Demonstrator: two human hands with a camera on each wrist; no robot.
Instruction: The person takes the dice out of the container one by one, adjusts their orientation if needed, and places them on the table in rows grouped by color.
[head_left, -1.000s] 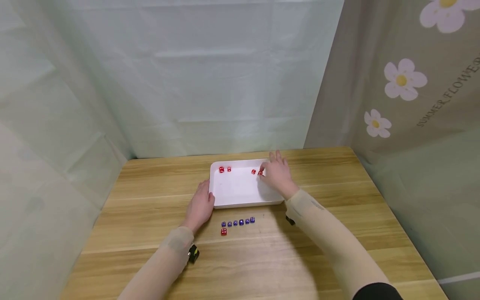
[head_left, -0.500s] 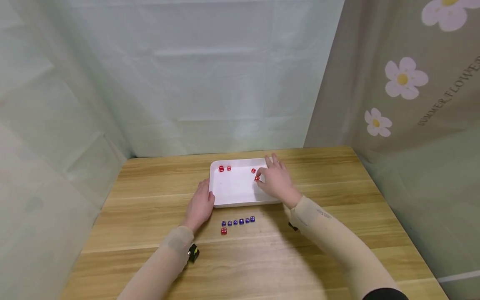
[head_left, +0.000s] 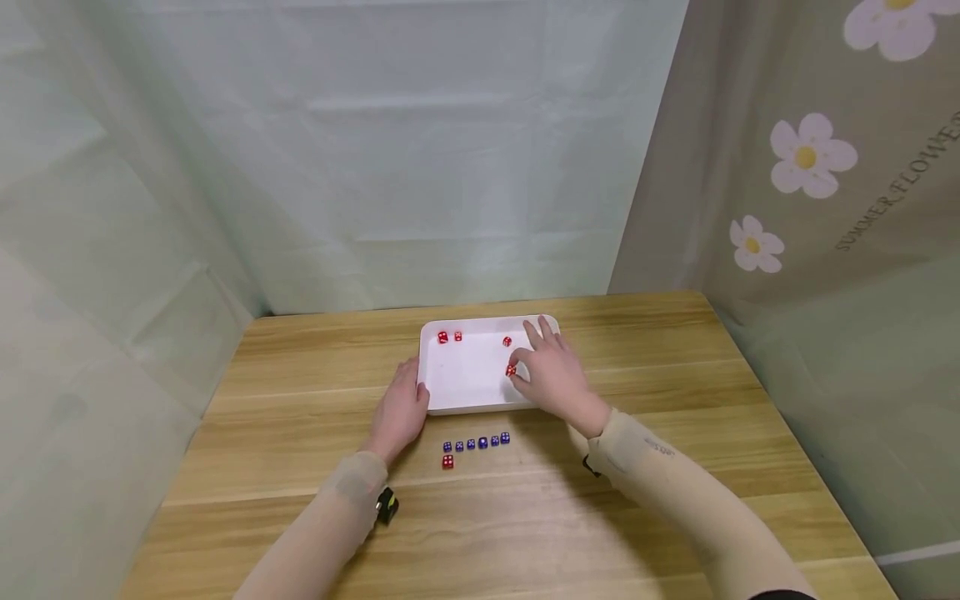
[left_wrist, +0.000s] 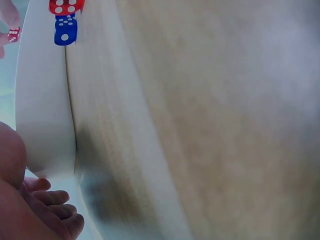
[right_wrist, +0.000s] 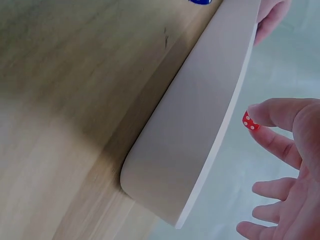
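Observation:
My right hand (head_left: 553, 379) pinches a small red die (right_wrist: 250, 121) with white pips between thumb and index fingertip; its other fingers are spread. Die and hand are over the right part of a shallow white tray (head_left: 468, 379). At the tray's left end, my left hand (head_left: 399, 412) holds the side, fingers along the outer wall and thumb at the front corner. Inside the tray, two red dice (head_left: 442, 337) sit at the back left, and another red die (head_left: 507, 342) lies further right, just behind the pinched one.
In front of the tray, several blue dice (head_left: 483, 443) form a row on the wooden table (head_left: 300, 433). One red die (head_left: 447, 462) lies below the row's left end. Pale cloth (head_left: 450, 167) hangs behind, and a flowered curtain (head_left: 810, 333) hangs along the right.
My right hand has brought the pinched die from the back right of the tray toward its front, slightly leftward. The left hand and the other dice keep their places.

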